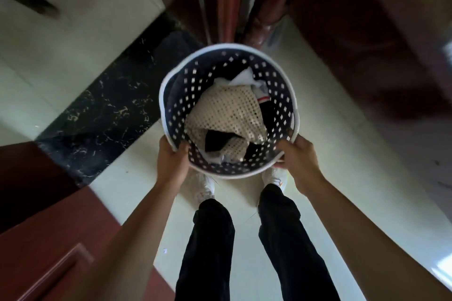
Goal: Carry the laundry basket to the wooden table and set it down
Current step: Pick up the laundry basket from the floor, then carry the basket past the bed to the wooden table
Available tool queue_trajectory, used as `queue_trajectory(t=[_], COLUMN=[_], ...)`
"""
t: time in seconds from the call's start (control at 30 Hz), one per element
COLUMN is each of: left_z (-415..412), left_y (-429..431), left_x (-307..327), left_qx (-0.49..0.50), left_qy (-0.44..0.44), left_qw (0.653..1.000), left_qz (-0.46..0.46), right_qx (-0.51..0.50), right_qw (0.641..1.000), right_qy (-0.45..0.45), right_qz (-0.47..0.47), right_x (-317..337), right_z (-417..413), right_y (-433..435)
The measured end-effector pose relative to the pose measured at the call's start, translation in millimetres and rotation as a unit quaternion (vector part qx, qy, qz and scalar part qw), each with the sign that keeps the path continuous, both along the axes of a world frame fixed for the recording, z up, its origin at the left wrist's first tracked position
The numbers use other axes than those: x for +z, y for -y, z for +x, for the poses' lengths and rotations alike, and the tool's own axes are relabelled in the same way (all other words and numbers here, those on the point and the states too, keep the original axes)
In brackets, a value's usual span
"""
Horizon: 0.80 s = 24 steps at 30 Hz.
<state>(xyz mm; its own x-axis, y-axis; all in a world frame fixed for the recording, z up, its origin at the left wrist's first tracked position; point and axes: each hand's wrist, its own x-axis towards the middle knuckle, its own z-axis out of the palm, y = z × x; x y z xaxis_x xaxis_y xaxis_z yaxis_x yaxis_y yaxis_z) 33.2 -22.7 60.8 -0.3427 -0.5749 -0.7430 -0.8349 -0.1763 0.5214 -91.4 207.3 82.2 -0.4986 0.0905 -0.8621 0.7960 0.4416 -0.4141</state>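
I look straight down into a round laundry basket, dark blue with a white rim and rows of small square holes. It is held up in the air in front of my legs. Inside lies crumpled laundry: a beige mesh cloth on top, dark and white pieces under it. My left hand grips the near left rim, thumb inside the wall. My right hand grips the near right rim in the same way. No wooden table shows in the view.
Pale floor tiles run ahead, crossed at the left by a black marble strip. A reddish wooden door stands at the lower left. Dark red wooden frames and a column rise ahead, with dark wooden furniture at the right.
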Motion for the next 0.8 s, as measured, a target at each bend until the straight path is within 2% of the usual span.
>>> queue_trajectory(t=[0.13,0.33,0.47,0.57,0.67,0.8], left_z=[-9.6,-13.4,1.2,7.5,18.1,14.9], left_y=[21.7,12.2,8.5,1.5,-12.3,-33.1], left_x=[117.9,292.3,377.0,428.8,463.6,494.8], left_qx=[0.047,-0.019,0.011,0.024,-0.048,-0.112], left_qy=[-0.029,-0.025,-0.061,-0.107,-0.185,-0.218], left_qw=[0.997,0.991,0.989,0.988,0.977,0.968], left_qz=[-0.059,-0.131,-0.136,-0.107,-0.089,-0.044], right_qx=[0.066,0.133,0.098,0.039,-0.007,-0.09], right_qw=[0.998,0.986,0.985,0.987,0.979,0.953], right_qy=[0.006,-0.07,-0.121,-0.141,-0.19,-0.266], right_qz=[0.024,0.074,0.074,0.071,0.07,0.116], right_x=[118.3,292.1,380.8,429.8,465.6,494.7], right_z=[3.1,13.5,27.7,44.3,76.0,137.9], right_y=[-13.6,-20.9,-28.4,-40.7,-54.4,-74.5])
